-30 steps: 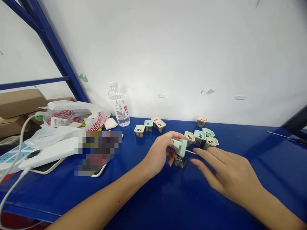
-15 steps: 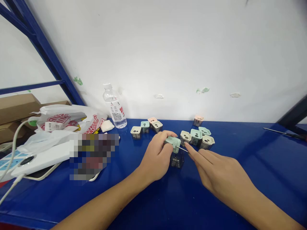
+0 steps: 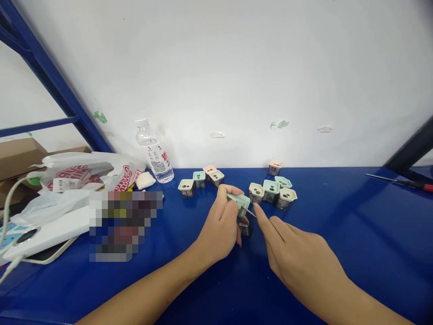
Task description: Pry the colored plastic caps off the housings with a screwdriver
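My left hand is closed around a small mint-green square cap, holding it just above a dark clear-sided block on the blue table. My right hand pinches a thin metal pin, its tip at the cap's edge. Just behind stands a cluster of small cream and mint square pots, and a single pink pot sits by the wall. Another group of pots stands further left.
A clear water bottle stands near the wall. White plastic bags, a white power strip with a cable and cardboard boxes crowd the left. A red-handled screwdriver lies at the far right. Blue shelf struts rise at both sides.
Both hands drew closer to me and left. My left hand turned the mint cap from upright to flatter over the dark block. The right fingers closed in, bringing the pin to the cap.
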Tool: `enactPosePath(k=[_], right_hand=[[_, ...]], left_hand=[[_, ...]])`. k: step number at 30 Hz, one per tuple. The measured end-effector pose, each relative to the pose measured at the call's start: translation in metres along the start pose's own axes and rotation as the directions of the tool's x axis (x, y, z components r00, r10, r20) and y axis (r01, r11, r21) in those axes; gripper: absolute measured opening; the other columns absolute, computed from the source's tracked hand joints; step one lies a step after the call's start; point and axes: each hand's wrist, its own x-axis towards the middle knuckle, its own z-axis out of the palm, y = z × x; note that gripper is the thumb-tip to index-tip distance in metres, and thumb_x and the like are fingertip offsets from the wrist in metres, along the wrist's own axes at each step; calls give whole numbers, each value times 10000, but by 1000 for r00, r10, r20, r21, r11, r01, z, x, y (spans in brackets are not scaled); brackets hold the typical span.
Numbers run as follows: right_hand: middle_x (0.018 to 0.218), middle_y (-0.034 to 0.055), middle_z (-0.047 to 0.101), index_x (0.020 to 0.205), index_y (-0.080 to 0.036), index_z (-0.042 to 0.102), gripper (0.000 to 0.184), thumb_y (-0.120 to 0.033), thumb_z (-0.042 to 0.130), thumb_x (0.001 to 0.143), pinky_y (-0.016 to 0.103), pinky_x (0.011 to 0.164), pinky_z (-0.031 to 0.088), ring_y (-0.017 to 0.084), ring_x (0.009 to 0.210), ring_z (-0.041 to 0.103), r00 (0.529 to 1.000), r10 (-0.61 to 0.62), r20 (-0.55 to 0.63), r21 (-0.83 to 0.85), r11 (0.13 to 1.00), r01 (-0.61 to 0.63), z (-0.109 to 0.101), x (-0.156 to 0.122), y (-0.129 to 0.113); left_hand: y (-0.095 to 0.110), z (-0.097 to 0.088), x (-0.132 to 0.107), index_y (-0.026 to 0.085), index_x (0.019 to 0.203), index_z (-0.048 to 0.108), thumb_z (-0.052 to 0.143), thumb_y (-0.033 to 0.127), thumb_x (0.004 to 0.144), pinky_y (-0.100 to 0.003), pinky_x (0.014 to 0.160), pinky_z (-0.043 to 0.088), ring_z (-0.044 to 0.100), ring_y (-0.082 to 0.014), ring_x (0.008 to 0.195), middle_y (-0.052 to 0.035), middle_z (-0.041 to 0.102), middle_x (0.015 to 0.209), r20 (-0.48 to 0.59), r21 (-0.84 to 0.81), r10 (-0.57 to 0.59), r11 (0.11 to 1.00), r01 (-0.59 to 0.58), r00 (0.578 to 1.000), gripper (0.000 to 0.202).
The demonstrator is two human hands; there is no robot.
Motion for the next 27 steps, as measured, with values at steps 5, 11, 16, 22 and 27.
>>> enactPosePath(k=[5, 11, 16, 22, 27], right_hand=[[640, 5, 482, 1273, 36, 493, 519, 38, 430, 758, 283, 405, 253, 130, 480, 475, 1000, -22, 16, 4, 1000, 22, -1, -2, 2], [637, -4, 475, 1272, 26, 472, 507, 32, 441, 766, 281, 401, 267, 135, 483, 482, 1000, 11, 6, -1, 1000, -11, 1, -4, 0], [652, -2, 518, 1228, -19, 492, 438, 10, 422, 797, 282, 400, 279, 136, 497, 529, 1000, -9, 10, 81, 997, 8, 2, -5, 4], [660, -4, 539, 1176, -57, 503, 386, -12, 386, 812, 288, 415, 306, 141, 515, 565, 999, -41, 33, 160, 986, 36, 2, -3, 14], [643, -20, 520, 1120, -110, 518, 360, -7, 393, 799, 298, 420, 283, 144, 502, 536, 997, -64, 44, 200, 978, 54, 0, -3, 11]], left_hand=[[-2, -3, 0, 219, 1052, 371, 325, 230, 938, -199, 416, 358, 392, -80, 452, 44, 438, 681, 6, 185, 172, 968, -171, 985, 123], [-6, -4, -2, 223, 1196, 361, 299, 188, 954, -241, 518, 378, 397, -98, 507, 44, 420, 682, 38, 272, 288, 918, -287, 957, 252], [-3, -7, -1, 210, 1306, 327, 392, 108, 860, -326, 788, 421, 497, -157, 822, -53, 495, 1031, 50, 400, 382, 839, -369, 923, 462], [-1, -9, -2, 180, 1347, 288, 377, 119, 848, -375, 874, 393, 449, -215, 993, -78, 456, 1079, 140, 426, 363, 818, -387, 921, 511], [2, -12, -1, 196, 1336, 261, 364, 92, 848, -329, 791, 421, 454, -142, 797, -45, 444, 1040, 253, 357, 346, 834, -420, 903, 510]])
